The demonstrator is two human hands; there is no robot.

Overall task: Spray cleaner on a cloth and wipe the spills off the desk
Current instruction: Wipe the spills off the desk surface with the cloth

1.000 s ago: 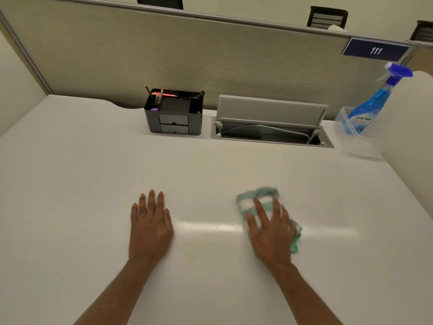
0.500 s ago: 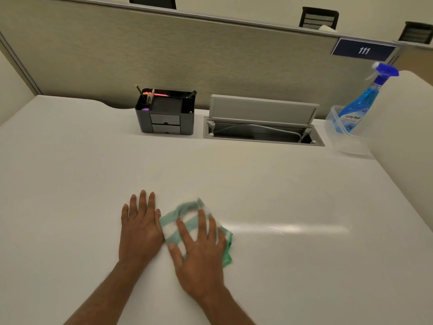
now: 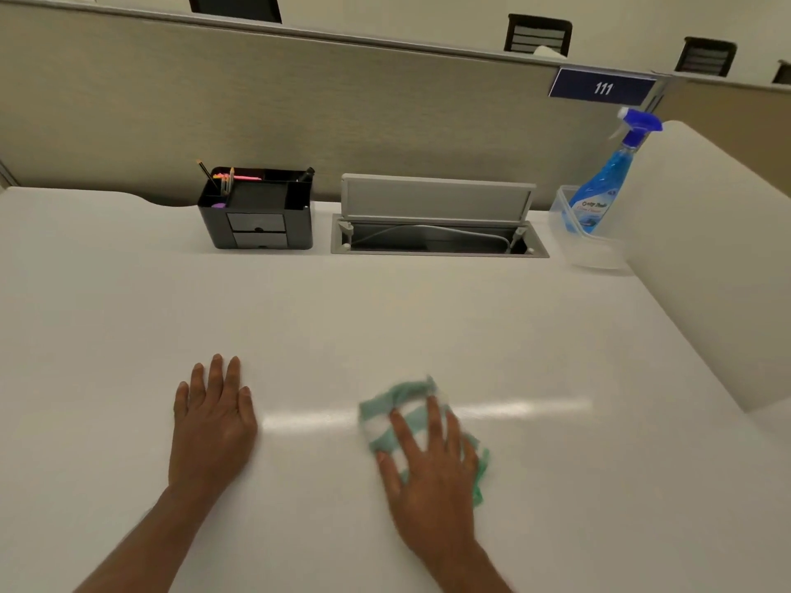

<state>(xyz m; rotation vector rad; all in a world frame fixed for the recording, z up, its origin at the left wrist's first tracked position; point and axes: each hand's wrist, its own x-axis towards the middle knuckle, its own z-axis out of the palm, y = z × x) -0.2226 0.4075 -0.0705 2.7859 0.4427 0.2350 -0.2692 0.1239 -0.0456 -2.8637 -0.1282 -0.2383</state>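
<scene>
A green-and-white striped cloth point(image 3: 387, 410) lies on the white desk point(image 3: 385, 318), a little right of the middle near me. My right hand point(image 3: 428, 460) presses flat on the cloth with fingers spread, covering its near half. My left hand point(image 3: 212, 421) rests palm down on the bare desk to the left, holding nothing, about a hand's width from the cloth. The blue spray bottle point(image 3: 608, 181) stands at the far right in a clear plastic tub point(image 3: 593, 250). No spill is visible on the desk surface.
A black desk organiser point(image 3: 257, 216) with pens stands at the back left of centre. Beside it an open cable hatch point(image 3: 436, 224) is sunk into the desk. A grey partition point(image 3: 342, 104) closes the back, and a white side panel point(image 3: 706, 250) rises on the right.
My right hand slid the cloth left until it touched my left hand, then back to the right. My left hand has stayed in place.
</scene>
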